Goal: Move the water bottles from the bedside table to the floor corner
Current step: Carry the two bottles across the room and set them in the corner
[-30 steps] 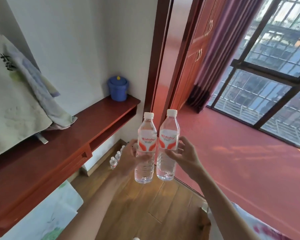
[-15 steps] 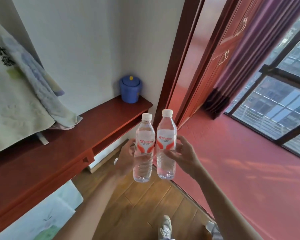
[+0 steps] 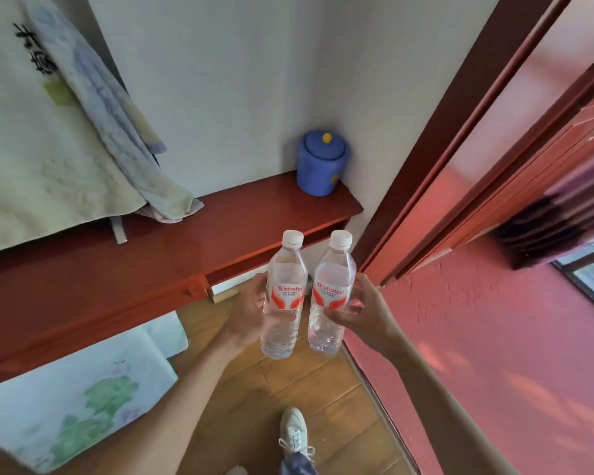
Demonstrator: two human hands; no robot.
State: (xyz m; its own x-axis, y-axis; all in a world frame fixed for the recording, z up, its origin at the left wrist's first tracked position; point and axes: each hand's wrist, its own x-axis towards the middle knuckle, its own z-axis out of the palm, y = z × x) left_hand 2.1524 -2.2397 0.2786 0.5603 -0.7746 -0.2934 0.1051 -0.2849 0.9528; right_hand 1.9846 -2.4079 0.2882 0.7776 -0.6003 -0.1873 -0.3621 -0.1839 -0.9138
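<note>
- Red carpet (image 3: 494, 337) fills the right of the frame past the dark door frame (image 3: 460, 149). I read it as the next room, not our target.
- The long red shelf (image 3: 151, 269) runs from the left edge to the wall corner in the upper middle. The floor corner we want should lie below its far end, but it is hidden behind the bottles.
- A pale cloth (image 3: 48, 149) hangs in the upper left, its hem draped onto the shelf.
- Wooden floor (image 3: 288, 378) shows at bottom centre, with a painted sheet (image 3: 76, 406) at the lower left.
- My left hand (image 3: 251, 313) has its fingers curled round the left bottle (image 3: 283, 303) at the label, thumb across the front.
- My right hand (image 3: 360, 310) grips the right bottle (image 3: 331, 296) the same way.
- Both bottles sit mid-frame, caps up, in the air over the wood. I'd say they are held mid-body so they can go down base first.
- A blue pot (image 3: 321, 164) stands at the shelf's far end, against the wall corner.
- One white shoe (image 3: 292, 430) is planted at bottom centre.
- Against half a second back, the shelf end and pot loom larger and nearer the middle, and the window has nearly slid off the right edge.
- The shoe shows more fully now.
- The bottle tops have spread a little, the right one leaning outward.
- The small bottles seen by the skirting a second ago are now out of sight.
</note>
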